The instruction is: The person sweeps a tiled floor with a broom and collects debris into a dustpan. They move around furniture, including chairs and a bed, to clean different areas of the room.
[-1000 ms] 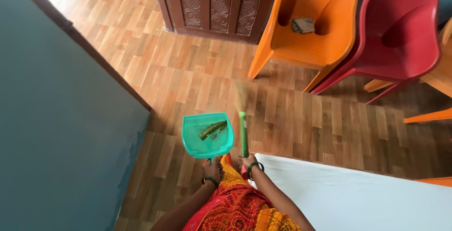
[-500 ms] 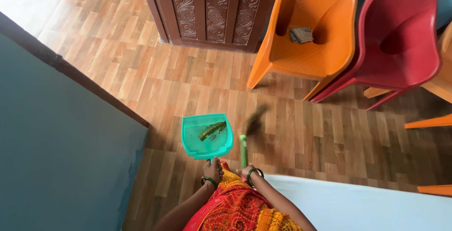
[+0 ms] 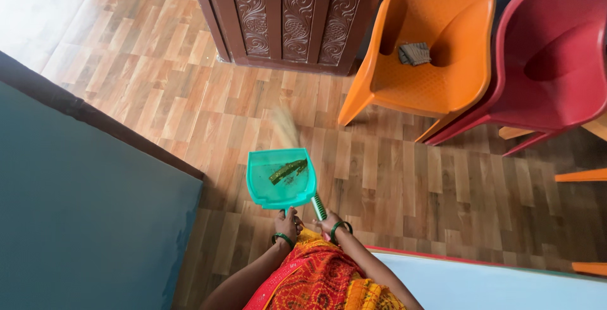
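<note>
The left hand (image 3: 288,224) is gripping the teal dustpan (image 3: 281,177) level, keeping its debris (image 3: 288,171) inside. The right hand (image 3: 329,224) is clenching the broom (image 3: 318,207), bristles blurring beyond the pan's far edge.

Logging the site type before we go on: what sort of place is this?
Likely a room in a home: wood-pattern floor, carved wooden door, orange and red plastic chairs.

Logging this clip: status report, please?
Left hand grips dustpan, debris inside. Right hand grips broom, bristles blurred behind pan. Orange chair nearby.
</note>
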